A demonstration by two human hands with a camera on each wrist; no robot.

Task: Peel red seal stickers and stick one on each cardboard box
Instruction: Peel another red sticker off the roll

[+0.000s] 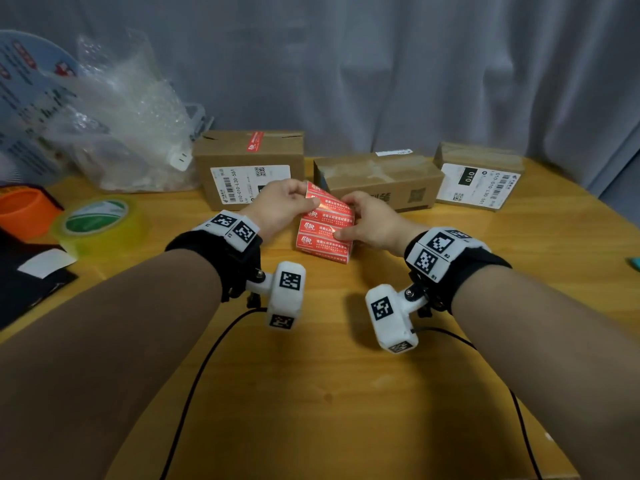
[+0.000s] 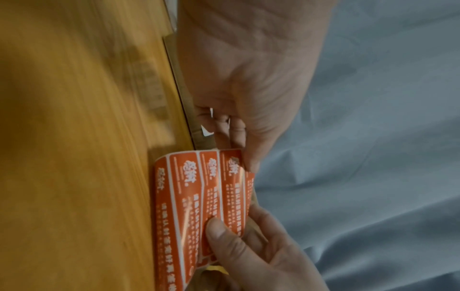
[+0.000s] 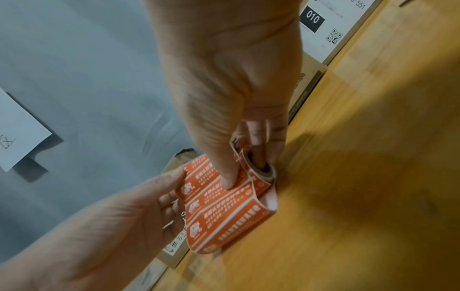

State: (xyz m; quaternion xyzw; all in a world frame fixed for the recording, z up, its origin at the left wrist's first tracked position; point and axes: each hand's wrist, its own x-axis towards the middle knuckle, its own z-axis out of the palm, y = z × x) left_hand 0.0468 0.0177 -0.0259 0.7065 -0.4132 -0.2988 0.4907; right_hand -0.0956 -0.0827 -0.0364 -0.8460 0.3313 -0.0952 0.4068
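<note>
Both hands pinch sticker roll (image 1: 325, 226) | left hand (image 1: 282, 206) | right hand (image 1: 372, 221)

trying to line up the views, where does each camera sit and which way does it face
Head: on the person's head, looking forward and down at the table, three boxes, both forearms, left hand and right hand.
Left wrist: on the left wrist, looking along the left hand at the sticker strip; the right hand shows too.
Right wrist: on the right wrist, looking along the right hand at the strip; the left hand shows.
All three share the strip and both hands.
</note>
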